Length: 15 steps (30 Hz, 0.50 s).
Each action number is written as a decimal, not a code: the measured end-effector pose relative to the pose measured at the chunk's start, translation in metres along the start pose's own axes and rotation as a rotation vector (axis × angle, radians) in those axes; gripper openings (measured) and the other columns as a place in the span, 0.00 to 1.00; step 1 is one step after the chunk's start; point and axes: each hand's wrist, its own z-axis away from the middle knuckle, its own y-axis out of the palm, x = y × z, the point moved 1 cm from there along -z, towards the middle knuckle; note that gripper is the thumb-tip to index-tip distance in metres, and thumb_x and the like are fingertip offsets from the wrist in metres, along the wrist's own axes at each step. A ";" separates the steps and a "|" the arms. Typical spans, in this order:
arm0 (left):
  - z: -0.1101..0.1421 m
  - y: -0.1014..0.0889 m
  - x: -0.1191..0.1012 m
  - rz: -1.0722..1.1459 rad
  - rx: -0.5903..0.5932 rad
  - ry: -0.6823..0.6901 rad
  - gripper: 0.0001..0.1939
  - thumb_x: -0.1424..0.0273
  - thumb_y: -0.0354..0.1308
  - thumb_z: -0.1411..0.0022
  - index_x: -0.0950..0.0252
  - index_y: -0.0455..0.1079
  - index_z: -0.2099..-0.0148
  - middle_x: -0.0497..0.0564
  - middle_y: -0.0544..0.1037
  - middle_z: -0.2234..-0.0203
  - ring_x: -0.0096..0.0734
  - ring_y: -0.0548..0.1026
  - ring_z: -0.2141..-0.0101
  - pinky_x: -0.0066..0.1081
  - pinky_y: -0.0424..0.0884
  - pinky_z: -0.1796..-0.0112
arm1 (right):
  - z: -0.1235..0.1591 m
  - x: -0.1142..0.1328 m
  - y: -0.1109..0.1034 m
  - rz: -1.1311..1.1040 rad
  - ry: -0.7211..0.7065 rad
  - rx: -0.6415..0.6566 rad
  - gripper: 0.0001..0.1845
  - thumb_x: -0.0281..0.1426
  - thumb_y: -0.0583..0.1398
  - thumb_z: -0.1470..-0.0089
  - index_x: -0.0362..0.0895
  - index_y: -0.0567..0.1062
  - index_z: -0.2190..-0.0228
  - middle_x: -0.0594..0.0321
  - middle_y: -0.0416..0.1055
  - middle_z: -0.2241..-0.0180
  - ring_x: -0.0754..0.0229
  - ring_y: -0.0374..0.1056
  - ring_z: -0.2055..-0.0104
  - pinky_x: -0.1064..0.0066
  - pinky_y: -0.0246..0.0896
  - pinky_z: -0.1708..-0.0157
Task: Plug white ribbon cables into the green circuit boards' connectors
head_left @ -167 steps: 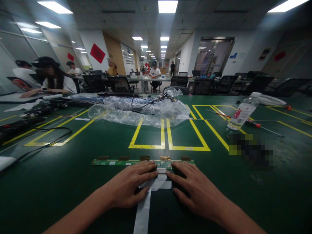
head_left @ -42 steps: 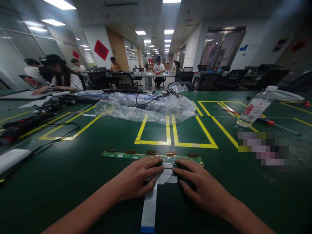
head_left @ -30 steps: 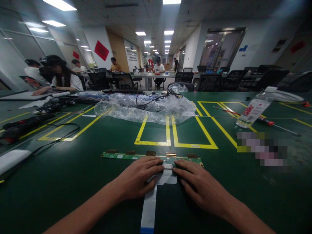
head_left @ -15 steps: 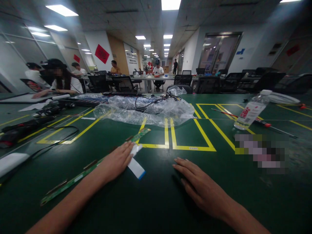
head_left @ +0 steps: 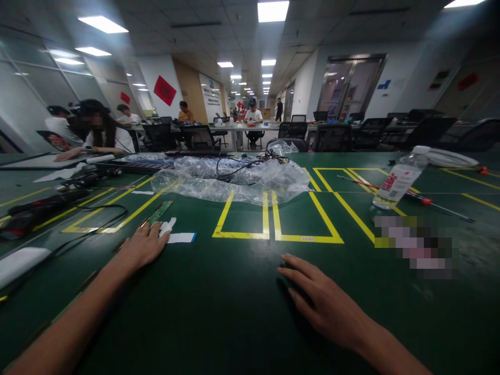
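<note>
A long, narrow green circuit board [head_left: 161,211] lies slantwise at the left, its middle hidden under my left hand [head_left: 142,244] and its near part under my forearm. That hand is closed over the board, fingers close together, by a white flat ribbon cable [head_left: 180,238] with a blue end that reaches out to the right. My right hand [head_left: 312,289] rests palm down on the green table [head_left: 234,302], fingers stretched and a little apart, holding nothing. Yellow tape outlines on the tabletop are the nearest marks beyond it.
Clear plastic wrap [head_left: 234,179] with black cables [head_left: 269,156] lies across the middle. A tilted-looking bottle [head_left: 400,179] and a long screwdriver [head_left: 424,200] are at the right, near a blurred patch. Black tools [head_left: 47,205] and a cord are left. A person [head_left: 101,130] sits across the table.
My left hand has moved left with the circuit board and its ribbon cable, and the board has turned to a steeper slant. My right hand stays in place.
</note>
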 end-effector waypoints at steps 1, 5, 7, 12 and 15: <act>0.002 -0.003 -0.001 0.005 0.000 -0.022 0.40 0.52 0.30 0.30 0.81 0.50 0.31 0.79 0.54 0.35 0.70 0.53 0.35 0.68 0.58 0.47 | 0.000 0.000 0.000 0.000 0.001 0.002 0.24 0.35 0.53 0.34 0.52 0.65 0.38 0.59 0.55 0.32 0.49 0.52 0.32 0.50 0.53 0.35; 0.009 -0.014 -0.011 -0.011 0.009 -0.062 0.40 0.53 0.32 0.30 0.82 0.58 0.34 0.80 0.54 0.35 0.74 0.53 0.36 0.71 0.58 0.48 | 0.000 0.000 0.000 0.005 -0.004 0.002 0.24 0.34 0.53 0.34 0.52 0.65 0.38 0.58 0.55 0.32 0.49 0.52 0.32 0.50 0.54 0.36; 0.013 -0.018 -0.025 -0.015 0.022 -0.018 0.39 0.54 0.35 0.30 0.83 0.60 0.35 0.79 0.53 0.34 0.73 0.51 0.35 0.70 0.55 0.45 | -0.001 0.000 0.000 0.006 -0.005 -0.007 0.23 0.34 0.53 0.34 0.51 0.66 0.39 0.58 0.55 0.33 0.49 0.52 0.32 0.50 0.54 0.36; 0.048 -0.021 -0.100 0.031 0.059 0.352 0.31 0.54 0.39 0.27 0.58 0.50 0.28 0.53 0.50 0.30 0.47 0.44 0.31 0.53 0.46 0.35 | -0.003 0.001 0.000 0.018 -0.008 -0.031 0.23 0.33 0.53 0.34 0.51 0.68 0.40 0.57 0.57 0.34 0.48 0.54 0.33 0.50 0.55 0.36; 0.090 -0.024 -0.159 0.104 0.056 0.747 0.29 0.56 0.42 0.26 0.54 0.48 0.27 0.53 0.50 0.30 0.50 0.45 0.31 0.57 0.47 0.36 | -0.004 0.004 0.004 0.045 -0.019 -0.004 0.25 0.31 0.54 0.35 0.51 0.66 0.38 0.57 0.56 0.33 0.49 0.52 0.32 0.50 0.53 0.35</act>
